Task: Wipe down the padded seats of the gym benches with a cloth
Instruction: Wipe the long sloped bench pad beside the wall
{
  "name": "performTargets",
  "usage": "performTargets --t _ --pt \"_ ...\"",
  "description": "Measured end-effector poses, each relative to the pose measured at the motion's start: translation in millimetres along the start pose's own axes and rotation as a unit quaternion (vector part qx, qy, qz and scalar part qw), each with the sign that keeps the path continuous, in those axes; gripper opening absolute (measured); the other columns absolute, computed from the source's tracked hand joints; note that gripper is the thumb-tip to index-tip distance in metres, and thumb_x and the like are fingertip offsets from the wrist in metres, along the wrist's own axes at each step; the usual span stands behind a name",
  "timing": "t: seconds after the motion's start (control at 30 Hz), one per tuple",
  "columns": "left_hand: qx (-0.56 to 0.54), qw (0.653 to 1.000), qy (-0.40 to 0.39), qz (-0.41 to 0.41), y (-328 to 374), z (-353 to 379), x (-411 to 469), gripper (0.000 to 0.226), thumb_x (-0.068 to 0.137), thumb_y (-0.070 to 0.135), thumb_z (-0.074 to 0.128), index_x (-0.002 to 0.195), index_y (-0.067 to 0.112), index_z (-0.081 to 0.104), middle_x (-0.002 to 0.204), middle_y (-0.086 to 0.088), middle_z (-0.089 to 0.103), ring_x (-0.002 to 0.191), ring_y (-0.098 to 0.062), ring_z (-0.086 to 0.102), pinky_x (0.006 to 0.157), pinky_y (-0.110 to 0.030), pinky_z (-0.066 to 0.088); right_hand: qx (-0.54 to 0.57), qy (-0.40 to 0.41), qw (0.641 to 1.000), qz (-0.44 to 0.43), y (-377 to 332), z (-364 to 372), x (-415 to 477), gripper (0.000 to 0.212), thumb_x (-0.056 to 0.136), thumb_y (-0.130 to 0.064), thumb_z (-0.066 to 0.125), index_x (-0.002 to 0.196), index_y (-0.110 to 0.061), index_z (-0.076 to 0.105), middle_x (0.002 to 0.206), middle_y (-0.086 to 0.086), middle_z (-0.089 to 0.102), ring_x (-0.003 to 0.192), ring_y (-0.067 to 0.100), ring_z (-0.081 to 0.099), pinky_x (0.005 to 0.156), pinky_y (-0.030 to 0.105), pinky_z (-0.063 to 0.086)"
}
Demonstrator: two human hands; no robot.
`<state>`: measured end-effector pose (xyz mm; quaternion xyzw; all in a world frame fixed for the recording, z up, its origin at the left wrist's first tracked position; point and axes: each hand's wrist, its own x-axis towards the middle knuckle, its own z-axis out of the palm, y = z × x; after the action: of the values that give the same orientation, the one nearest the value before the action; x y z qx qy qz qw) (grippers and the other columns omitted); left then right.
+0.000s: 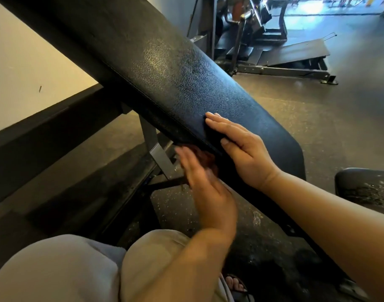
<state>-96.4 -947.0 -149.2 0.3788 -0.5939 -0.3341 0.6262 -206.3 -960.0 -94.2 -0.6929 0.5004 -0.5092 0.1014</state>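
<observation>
Against the left edge of the inclined black bench pad [186, 88], a reddish-brown cloth [203, 156] is pressed by the blurred left hand [205, 188], fingers straight. The right hand [243, 149] is laid flat on the pad's top surface, fingers extended together. Below the pad, the grey metal frame bracket [158, 153] is seen.

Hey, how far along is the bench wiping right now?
Done: unclear; the slanted pad shows no visible wipe marks. In hand: the right hand lies flat on it while the blurred left hand presses a reddish cloth against its side edge. Left: the dusty seat.
</observation>
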Motion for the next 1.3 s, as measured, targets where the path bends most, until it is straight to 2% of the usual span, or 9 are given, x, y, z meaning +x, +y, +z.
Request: performTargets --t 0.13,0.4,0.53,0.67,0.77,0.9,1.03,1.17,1.3 --pt "0.001 0.993 0.113 0.018 -2 6 52 0.059 0.095 -0.005 0.033 0.153 -0.004 0.023 0.162 -0.023 0.016 0.152 -0.028 0.016 0.124 -0.028 0.012 0.024 0.025 0.999 0.004 4 1 2 0.046 0.092 0.010 0.046 0.133 -0.004 0.062 0.145 0.006 0.055 0.142 0.017 0.044 0.120 0.046 0.031" --pt "0.009 0.998 0.046 -0.031 17 33 -18 0.066 0.097 0.000 0.034 0.158 0.014 0.013 0.167 -0.003 0.003 0.154 -0.013 0.003 0.124 -0.034 0.012 0.076 0.090 0.992 0.054 12 2 -4 0.043 0.087 0.007 0.045 0.122 -0.003 0.068 0.135 0.008 0.063 0.134 0.017 0.052 0.118 0.045 0.035" --pt "-0.017 0.999 0.019 -0.019 18 15 -12 0.063 0.097 0.002 0.032 0.156 0.017 0.018 0.167 -0.004 0.009 0.153 -0.007 0.008 0.124 -0.028 0.016 0.057 0.089 0.993 0.061 8 3 -6 0.045 0.089 0.007 0.047 0.124 -0.012 0.067 0.137 0.000 0.062 0.136 0.012 0.050 0.119 0.042 0.034" --pt "-0.022 0.996 0.083 0.028 12 12 29 0.060 0.096 -0.004 0.031 0.155 0.003 0.023 0.164 -0.016 0.015 0.154 -0.022 0.014 0.124 -0.045 0.017 0.051 0.082 0.993 0.063 9 3 -5 0.048 0.088 0.009 0.047 0.126 -0.012 0.066 0.139 0.000 0.060 0.137 0.011 0.049 0.119 0.042 0.033" --pt "0.006 0.996 0.082 0.017 11 24 21 0.059 0.096 -0.003 0.033 0.154 -0.002 0.021 0.164 -0.021 0.012 0.154 -0.027 0.011 0.124 -0.043 0.015 0.040 0.083 0.994 0.055 11 2 -5 0.047 0.086 0.009 0.047 0.126 -0.009 0.067 0.138 0.002 0.061 0.137 0.012 0.049 0.119 0.042 0.034" --pt "0.000 0.996 0.020 -0.089 24 41 -38 0.065 0.100 0.002 0.030 0.158 0.012 0.003 0.166 0.001 -0.007 0.153 -0.008 -0.002 0.124 -0.036 0.012 0.035 0.088 0.994 0.045 12 3 -6 0.045 0.088 0.008 0.048 0.125 -0.008 0.067 0.138 0.003 0.061 0.136 0.013 0.050 0.118 0.041 0.034" --pt "-0.009 0.994 -0.065 -0.084 19 32 -63 0.067 0.104 0.004 0.031 0.155 0.031 -0.005 0.161 0.020 -0.017 0.150 0.003 -0.007 0.124 -0.028 0.011 0.036 0.083 0.995 0.045 13 3 -6 0.043 0.089 0.008 0.048 0.125 -0.008 0.067 0.138 0.002 0.061 0.136 0.013 0.049 0.119 0.043 0.033" --pt "-0.012 0.999 -0.018 -0.035 16 6 -21 0.061 0.102 -0.001 0.035 0.158 0.012 0.014 0.167 -0.004 0.006 0.152 -0.009 0.009 0.119 -0.014 0.015 0.058 0.089 0.993 0.050 13 4 -6 0.045 0.088 0.008 0.048 0.125 -0.010 0.067 0.138 0.002 0.061 0.137 0.013 0.049 0.119 0.043 0.032" --pt "0.020 0.996 0.073 -0.045 7 12 19 0.061 0.097 0.000 0.033 0.156 0.004 0.019 0.164 -0.018 0.016 0.151 -0.025 0.020 0.122 -0.023 0.019 0.052 0.096 0.993 0.052 14 5 -5 0.046 0.086 0.008 0.048 0.123 -0.009 0.068 0.136 0.003 0.062 0.135 0.014 0.051 0.118 0.043 0.034"
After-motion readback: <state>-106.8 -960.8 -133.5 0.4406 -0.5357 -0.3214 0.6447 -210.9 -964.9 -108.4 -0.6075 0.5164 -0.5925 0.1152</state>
